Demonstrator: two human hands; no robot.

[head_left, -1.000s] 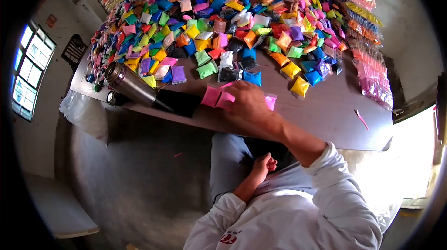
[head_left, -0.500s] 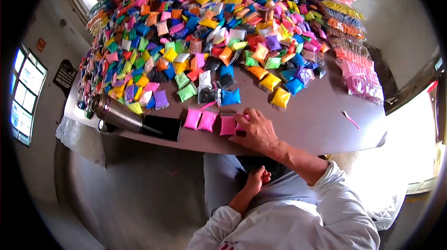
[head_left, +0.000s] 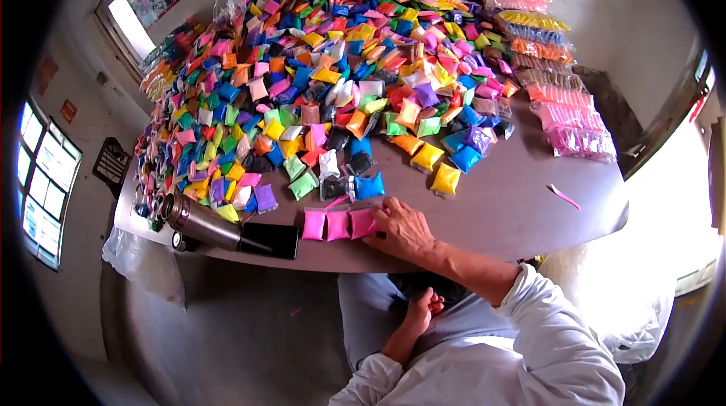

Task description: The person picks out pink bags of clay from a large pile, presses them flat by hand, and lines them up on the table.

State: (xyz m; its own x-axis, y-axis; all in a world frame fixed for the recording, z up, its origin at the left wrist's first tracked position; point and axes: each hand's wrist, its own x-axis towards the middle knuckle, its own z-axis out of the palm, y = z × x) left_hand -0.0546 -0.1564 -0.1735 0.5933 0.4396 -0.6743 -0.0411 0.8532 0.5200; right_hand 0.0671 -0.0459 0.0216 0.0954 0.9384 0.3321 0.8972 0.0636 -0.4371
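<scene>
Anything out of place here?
No spill or damage shows. One pink strip lies alone on the right of the table, away from the packet pile; the black phone sits near the front edge, perhaps easily knocked.

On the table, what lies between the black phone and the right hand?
Three pink packets lie side by side between the black phone and the right hand, its fingers at the nearest one. The head view shows this.

open tabletop [head_left: 499, 205] right, packet heap [head_left: 325, 73] beyond, flask [head_left: 204, 223] (metal) left
</scene>
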